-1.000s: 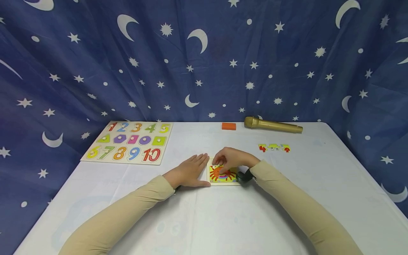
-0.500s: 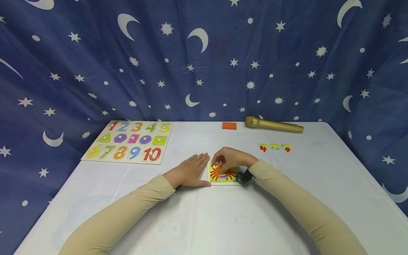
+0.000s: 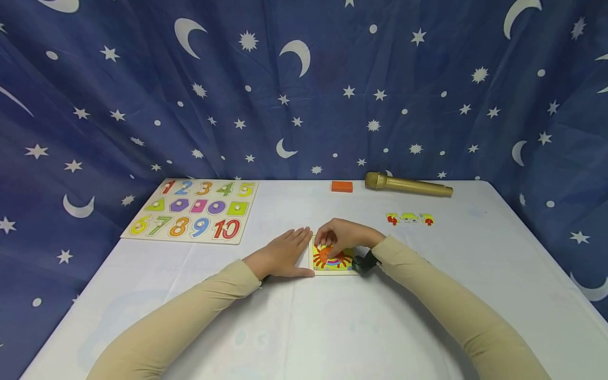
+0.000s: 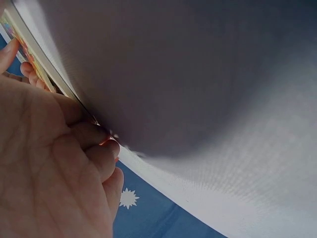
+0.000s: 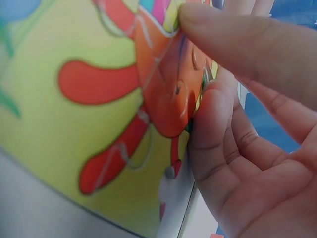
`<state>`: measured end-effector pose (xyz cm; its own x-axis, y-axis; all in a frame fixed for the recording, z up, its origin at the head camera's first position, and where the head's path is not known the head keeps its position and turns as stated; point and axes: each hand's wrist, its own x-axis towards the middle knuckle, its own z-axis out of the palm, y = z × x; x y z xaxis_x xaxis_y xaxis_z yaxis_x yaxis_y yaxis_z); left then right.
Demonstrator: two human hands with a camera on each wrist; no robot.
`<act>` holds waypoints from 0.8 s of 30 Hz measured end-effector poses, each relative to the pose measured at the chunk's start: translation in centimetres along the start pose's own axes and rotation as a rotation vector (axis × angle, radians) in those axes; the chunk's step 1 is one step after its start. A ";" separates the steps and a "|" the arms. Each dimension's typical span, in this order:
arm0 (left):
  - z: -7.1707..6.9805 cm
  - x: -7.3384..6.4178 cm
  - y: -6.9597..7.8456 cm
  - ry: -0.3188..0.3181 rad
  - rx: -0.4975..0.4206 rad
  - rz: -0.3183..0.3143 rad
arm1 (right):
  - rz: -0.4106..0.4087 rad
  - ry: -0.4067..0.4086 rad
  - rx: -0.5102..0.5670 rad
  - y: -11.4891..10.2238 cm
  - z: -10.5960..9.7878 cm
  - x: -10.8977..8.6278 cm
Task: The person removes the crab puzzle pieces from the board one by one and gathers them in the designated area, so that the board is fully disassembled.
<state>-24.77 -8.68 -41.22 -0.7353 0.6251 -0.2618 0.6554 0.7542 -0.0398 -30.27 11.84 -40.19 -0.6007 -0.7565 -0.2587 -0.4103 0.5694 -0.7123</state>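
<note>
A small crab jigsaw puzzle (image 3: pixel 322 264) in a pale frame lies at the middle of the white table. My left hand (image 3: pixel 283 256) lies flat with straight fingers along its left edge; the left wrist view shows the palm (image 4: pixel 39 163) beside the frame's side. From above, my right hand (image 3: pixel 348 234) reaches over the puzzle. In the right wrist view, its thumb and forefinger (image 5: pixel 213 114) pinch an orange puzzle piece (image 5: pixel 166 94) of the crab's body. The hand hides the puzzle's upper part. Several loose puzzle pieces (image 3: pixel 409 218), red and yellow, lie in a row to the back right.
A number and shape peg board (image 3: pixel 190 212) lies at the back left. Along the back edge are an orange block (image 3: pixel 342 187) and a gold microphone (image 3: pixel 408 184). A blue star-and-moon curtain (image 3: pixel 304 121) hangs behind the table.
</note>
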 end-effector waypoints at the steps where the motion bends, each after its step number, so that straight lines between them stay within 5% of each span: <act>1: 0.0 0.0 0.0 0.000 0.000 0.000 | -0.003 0.001 -0.002 0.0 0.0 0.0; 24: -0.2 -0.2 0.2 0.007 0.005 0.003 | -0.030 0.029 -0.007 -0.5 0.3 -0.1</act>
<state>-24.53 -8.65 -40.98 -0.7347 0.6285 -0.2553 0.6582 0.7515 -0.0442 -29.81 11.59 -40.02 -0.6078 -0.7635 -0.2181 -0.4330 0.5489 -0.7150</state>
